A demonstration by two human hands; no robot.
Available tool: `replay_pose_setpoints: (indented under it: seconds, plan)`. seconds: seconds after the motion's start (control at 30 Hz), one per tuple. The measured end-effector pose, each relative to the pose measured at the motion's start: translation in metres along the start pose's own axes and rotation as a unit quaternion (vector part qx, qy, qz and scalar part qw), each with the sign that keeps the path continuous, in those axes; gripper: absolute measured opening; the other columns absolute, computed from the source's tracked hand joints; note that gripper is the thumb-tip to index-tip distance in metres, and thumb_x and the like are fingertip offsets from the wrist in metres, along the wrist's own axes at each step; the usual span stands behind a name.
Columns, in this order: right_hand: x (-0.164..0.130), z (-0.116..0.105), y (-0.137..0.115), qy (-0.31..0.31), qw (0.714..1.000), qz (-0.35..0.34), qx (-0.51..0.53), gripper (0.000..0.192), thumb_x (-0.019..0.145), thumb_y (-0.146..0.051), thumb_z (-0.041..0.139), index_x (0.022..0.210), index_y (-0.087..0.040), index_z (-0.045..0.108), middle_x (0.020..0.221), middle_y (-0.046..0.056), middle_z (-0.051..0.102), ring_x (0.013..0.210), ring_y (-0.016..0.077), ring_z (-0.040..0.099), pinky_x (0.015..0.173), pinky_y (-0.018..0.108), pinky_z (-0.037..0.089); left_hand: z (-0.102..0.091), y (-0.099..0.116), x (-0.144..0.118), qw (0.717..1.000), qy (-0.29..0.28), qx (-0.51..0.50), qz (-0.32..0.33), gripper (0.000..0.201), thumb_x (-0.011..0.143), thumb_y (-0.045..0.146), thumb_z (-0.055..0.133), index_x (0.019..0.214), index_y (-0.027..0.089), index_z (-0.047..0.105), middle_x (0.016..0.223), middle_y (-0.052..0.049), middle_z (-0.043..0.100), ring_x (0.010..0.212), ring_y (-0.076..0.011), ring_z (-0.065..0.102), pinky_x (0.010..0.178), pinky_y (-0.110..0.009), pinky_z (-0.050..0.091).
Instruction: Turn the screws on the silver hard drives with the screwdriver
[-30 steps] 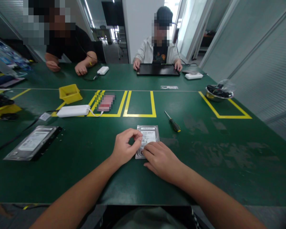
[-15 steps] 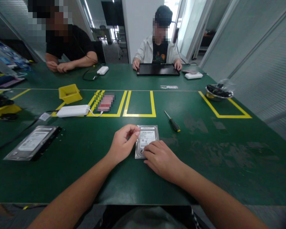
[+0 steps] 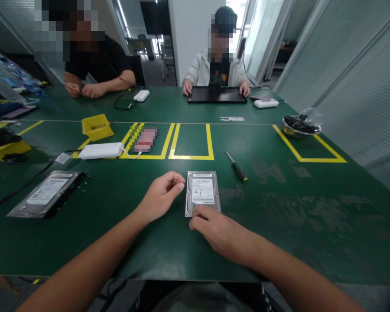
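Observation:
A silver hard drive (image 3: pixel 203 190) with a white label lies flat on the green table, lengthwise ahead of me. My left hand (image 3: pixel 160 197) hovers just off its left edge; the fingers are loosely curved, a small gap shows between thumb and fingertips, and I see nothing in them. At the drive's lower edge, my right hand (image 3: pixel 219 229) has its fingers bent together, covering the bottom corner area. Whatever its fingertips hold, if anything, is hidden. Beyond the drive to the right lies a screwdriver (image 3: pixel 237 167) with a black and yellow handle.
A larger drive in a clear bag (image 3: pixel 47 193) lies left, with small bits beside it. Farther back are a white power bank (image 3: pixel 101 150), a yellow bin (image 3: pixel 96 127), yellow tape outlines and a metal bowl (image 3: pixel 300 130). Two people sit opposite, one holding a black tray (image 3: pixel 217 95).
My left hand has drawn away leftward from the drive's edge. My right hand has slid down toward the drive's lower edge, its fingers curling in, and more of the label shows.

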State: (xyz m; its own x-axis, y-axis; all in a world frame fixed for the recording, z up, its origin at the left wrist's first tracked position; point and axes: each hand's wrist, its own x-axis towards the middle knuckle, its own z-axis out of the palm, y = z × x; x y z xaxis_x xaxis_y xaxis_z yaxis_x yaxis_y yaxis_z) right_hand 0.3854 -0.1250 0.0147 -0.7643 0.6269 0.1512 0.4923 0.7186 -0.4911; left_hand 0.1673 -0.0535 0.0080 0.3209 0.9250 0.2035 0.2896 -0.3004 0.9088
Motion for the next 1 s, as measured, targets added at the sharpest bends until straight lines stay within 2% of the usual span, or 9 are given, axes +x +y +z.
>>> replay_pose_setpoints:
  seconds: [0.1, 0.2, 0.27, 0.37, 0.5, 0.7, 1.0]
  plan:
    - [0.002, 0.002, 0.002, 0.015, 0.997, -0.017, -0.069, 0.015, 0.096, -0.009, 0.047, 0.095, -0.017, 0.060, 0.095, 0.004, 0.060, 0.080, 0.0148, 0.054, 0.074, 0.025, 0.045, -0.004, -0.001, -0.009, 0.997, -0.045, 0.059, 0.016, 0.013, 0.093, 0.027, 0.056, 0.090, 0.016, 0.062, 0.078, -0.001, 0.062, 0.070, -0.0131, 0.057, 0.062, -0.024, 0.046]
    - [0.004, 0.003, 0.006, 0.034, 0.990, -0.022, -0.136, 0.010, 0.096, -0.019, 0.055, 0.088, -0.017, 0.061, 0.088, 0.005, 0.062, 0.081, 0.0173, 0.056, 0.076, 0.030, 0.045, -0.007, -0.001, -0.016, 0.989, -0.079, 0.115, 0.051, 0.014, 0.093, 0.027, 0.056, 0.087, 0.017, 0.063, 0.079, -0.002, 0.063, 0.071, -0.0142, 0.058, 0.064, -0.025, 0.045]
    - [0.005, 0.003, 0.008, 0.043, 0.985, -0.007, -0.166, 0.006, 0.093, -0.022, 0.062, 0.093, -0.016, 0.062, 0.091, 0.006, 0.064, 0.084, 0.0197, 0.057, 0.078, 0.033, 0.044, -0.008, -0.001, -0.019, 0.983, -0.104, 0.131, 0.070, 0.014, 0.093, 0.026, 0.056, 0.087, 0.017, 0.064, 0.080, -0.002, 0.065, 0.073, -0.0147, 0.059, 0.067, -0.026, 0.046]
    - [0.005, 0.003, 0.011, 0.047, 0.975, 0.027, -0.216, 0.015, 0.090, -0.024, 0.067, 0.102, -0.017, 0.064, 0.098, 0.008, 0.065, 0.090, 0.0236, 0.056, 0.078, 0.037, 0.042, -0.007, -0.003, -0.023, 0.979, -0.133, 0.128, 0.088, 0.012, 0.093, 0.024, 0.056, 0.089, 0.017, 0.065, 0.083, -0.003, 0.067, 0.076, -0.0152, 0.061, 0.070, -0.026, 0.048]
    - [0.007, 0.005, 0.014, 0.052, 0.961, 0.036, -0.269, 0.008, 0.094, -0.021, 0.058, 0.099, -0.018, 0.065, 0.096, 0.007, 0.065, 0.090, 0.0245, 0.055, 0.077, 0.039, 0.038, -0.005, -0.003, -0.025, 0.975, -0.138, 0.133, 0.114, 0.010, 0.091, 0.020, 0.056, 0.087, 0.017, 0.065, 0.081, -0.003, 0.066, 0.074, -0.0143, 0.060, 0.069, -0.025, 0.048]
    - [0.006, 0.008, 0.017, 0.050, 0.958, 0.035, -0.280, 0.009, 0.096, -0.021, 0.056, 0.099, -0.019, 0.065, 0.096, 0.005, 0.064, 0.090, 0.0240, 0.054, 0.077, 0.039, 0.034, -0.005, -0.005, -0.027, 0.974, -0.114, 0.136, 0.139, 0.004, 0.086, 0.015, 0.058, 0.085, 0.017, 0.061, 0.076, -0.001, 0.063, 0.071, -0.0128, 0.059, 0.068, -0.024, 0.046]
    - [0.006, 0.006, 0.019, 0.046, 0.959, 0.037, -0.277, 0.010, 0.096, -0.023, 0.057, 0.102, -0.020, 0.065, 0.098, 0.005, 0.064, 0.091, 0.0235, 0.054, 0.078, 0.038, 0.032, -0.008, -0.011, -0.025, 0.968, -0.161, 0.149, 0.117, 0.010, 0.095, 0.022, 0.054, 0.092, 0.017, 0.063, 0.085, -0.003, 0.064, 0.078, -0.0140, 0.060, 0.072, -0.025, 0.046]
